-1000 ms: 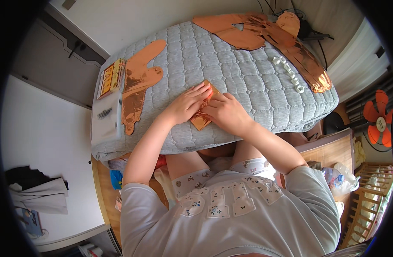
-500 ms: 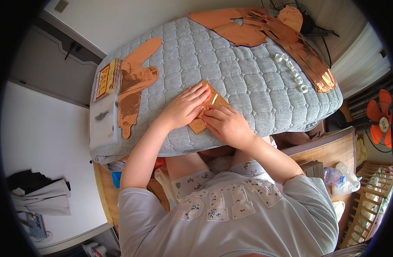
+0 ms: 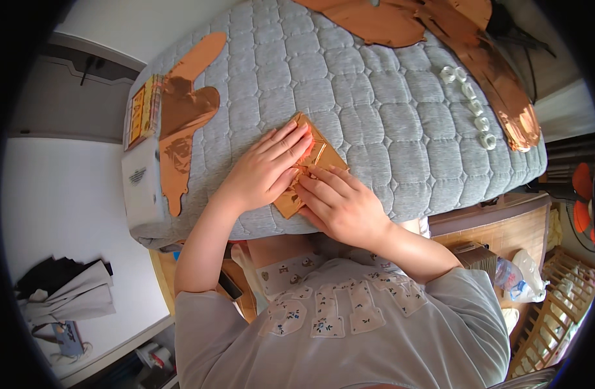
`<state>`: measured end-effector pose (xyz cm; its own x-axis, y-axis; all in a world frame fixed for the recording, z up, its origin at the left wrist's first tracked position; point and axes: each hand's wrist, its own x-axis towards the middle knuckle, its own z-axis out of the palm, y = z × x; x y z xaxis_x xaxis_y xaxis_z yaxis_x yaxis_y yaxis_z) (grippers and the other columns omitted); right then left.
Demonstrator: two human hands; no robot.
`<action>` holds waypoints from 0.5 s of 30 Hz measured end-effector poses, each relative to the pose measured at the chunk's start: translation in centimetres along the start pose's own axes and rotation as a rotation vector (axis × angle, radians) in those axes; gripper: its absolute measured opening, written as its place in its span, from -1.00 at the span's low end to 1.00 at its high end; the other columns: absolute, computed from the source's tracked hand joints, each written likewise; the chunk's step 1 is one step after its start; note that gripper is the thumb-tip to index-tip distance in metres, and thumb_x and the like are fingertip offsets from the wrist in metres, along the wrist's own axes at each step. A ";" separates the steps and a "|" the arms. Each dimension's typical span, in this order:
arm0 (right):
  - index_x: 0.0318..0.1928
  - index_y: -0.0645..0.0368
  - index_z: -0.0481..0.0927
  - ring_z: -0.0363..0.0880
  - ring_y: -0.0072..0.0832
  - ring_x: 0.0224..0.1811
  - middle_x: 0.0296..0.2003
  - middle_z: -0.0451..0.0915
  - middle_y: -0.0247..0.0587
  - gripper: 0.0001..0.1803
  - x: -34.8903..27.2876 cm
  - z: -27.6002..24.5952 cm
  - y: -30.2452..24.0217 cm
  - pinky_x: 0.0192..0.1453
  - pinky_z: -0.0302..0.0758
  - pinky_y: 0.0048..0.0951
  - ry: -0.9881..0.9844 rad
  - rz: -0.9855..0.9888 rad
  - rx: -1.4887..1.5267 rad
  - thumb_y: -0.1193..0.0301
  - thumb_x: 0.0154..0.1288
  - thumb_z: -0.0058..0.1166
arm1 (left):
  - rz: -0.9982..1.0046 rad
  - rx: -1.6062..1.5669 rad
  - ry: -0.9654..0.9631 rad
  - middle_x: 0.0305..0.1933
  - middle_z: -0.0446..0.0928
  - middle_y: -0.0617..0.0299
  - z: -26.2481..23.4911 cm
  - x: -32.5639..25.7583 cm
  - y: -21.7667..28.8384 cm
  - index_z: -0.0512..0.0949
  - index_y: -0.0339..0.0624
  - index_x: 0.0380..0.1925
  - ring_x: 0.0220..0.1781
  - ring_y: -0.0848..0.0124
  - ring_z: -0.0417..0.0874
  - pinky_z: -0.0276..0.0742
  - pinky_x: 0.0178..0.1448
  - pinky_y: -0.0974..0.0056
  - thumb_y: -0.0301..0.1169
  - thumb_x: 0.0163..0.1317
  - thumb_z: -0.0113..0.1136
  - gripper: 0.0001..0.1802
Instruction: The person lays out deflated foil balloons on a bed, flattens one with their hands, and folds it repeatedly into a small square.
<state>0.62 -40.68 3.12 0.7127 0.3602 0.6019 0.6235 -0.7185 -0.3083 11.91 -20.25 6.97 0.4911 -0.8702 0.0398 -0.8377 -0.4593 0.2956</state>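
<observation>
A small folded copper-coloured foil sheet (image 3: 328, 157), likely a flat foil balloon, lies at a slant on the grey quilted mattress (image 3: 375, 129) near its front edge. A patch of red shows on it between my hands. My left hand (image 3: 263, 167) rests flat over its left part, fingers stretched out and close together. With bent fingers, my right hand (image 3: 346, 206) grips the foil at its lower middle, the thumb side hidden beneath. The fingertips of both hands are close to each other.
Flat copper foil balloons lie at the mattress's left (image 3: 181, 123) and far right (image 3: 485, 71). Several white ribbon rolls (image 3: 481, 124) line up at right. A packet stack (image 3: 144, 111) and a white plastic bag (image 3: 142, 188) sit at the left edge. An orange fan (image 3: 581, 181) stands right.
The view has shifted closer to the mattress, so things on it appear larger. My hands stay on the foil; the right hand's fingers have shifted slightly on it.
</observation>
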 end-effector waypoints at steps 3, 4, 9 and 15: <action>0.04 0.13 0.71 0.62 -0.29 0.23 0.06 0.65 -0.25 -0.60 0.0 0.1 0.3 0.33 0.55 -0.20 -0.063 -0.020 -0.017 0.18 0.30 0.33 | -0.017 -0.002 -0.021 0.63 0.23 0.01 -0.2 0.0 0.0 0.32 -0.26 0.50 0.68 0.01 0.16 0.09 0.67 -0.07 -0.44 0.32 0.09 -0.30; 0.04 0.13 0.71 0.62 -0.29 0.23 0.06 0.65 -0.25 -0.60 -0.1 0.2 0.4 0.33 0.55 -0.20 -0.075 -0.016 -0.001 0.18 0.30 0.33 | -0.030 -0.014 -0.030 0.63 0.23 0.01 -0.2 0.0 -0.1 0.32 -0.26 0.50 0.68 0.01 0.16 0.09 0.67 -0.07 -0.44 0.32 0.09 -0.30; 0.09 0.10 0.68 0.60 -0.28 0.28 0.10 0.63 -0.27 -0.47 -0.2 0.1 0.4 0.36 0.53 -0.20 -0.108 -0.037 -0.027 -0.02 0.30 0.28 | -0.040 -0.005 -0.040 0.61 0.26 0.08 0.0 -0.1 -0.3 0.37 -0.15 0.49 0.66 0.07 0.22 0.18 0.63 -0.08 -0.36 0.35 0.15 -0.32; 0.17 0.06 0.66 0.60 -0.29 0.29 0.15 0.63 -0.26 -0.40 0.2 -0.2 0.6 0.37 0.52 -0.20 -0.169 -0.036 -0.029 -0.07 0.28 0.27 | -0.076 -0.136 -0.109 0.65 0.19 0.02 -0.9 0.0 -0.5 0.27 -0.26 0.54 0.70 0.04 0.11 0.01 0.70 -0.06 -0.41 0.34 0.08 -0.27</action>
<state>1.06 -41.12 3.26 0.7357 0.4791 0.4788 0.6416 -0.7194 -0.2660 12.58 -19.86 7.65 0.5172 -0.8512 -0.0892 -0.7552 -0.5029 0.4204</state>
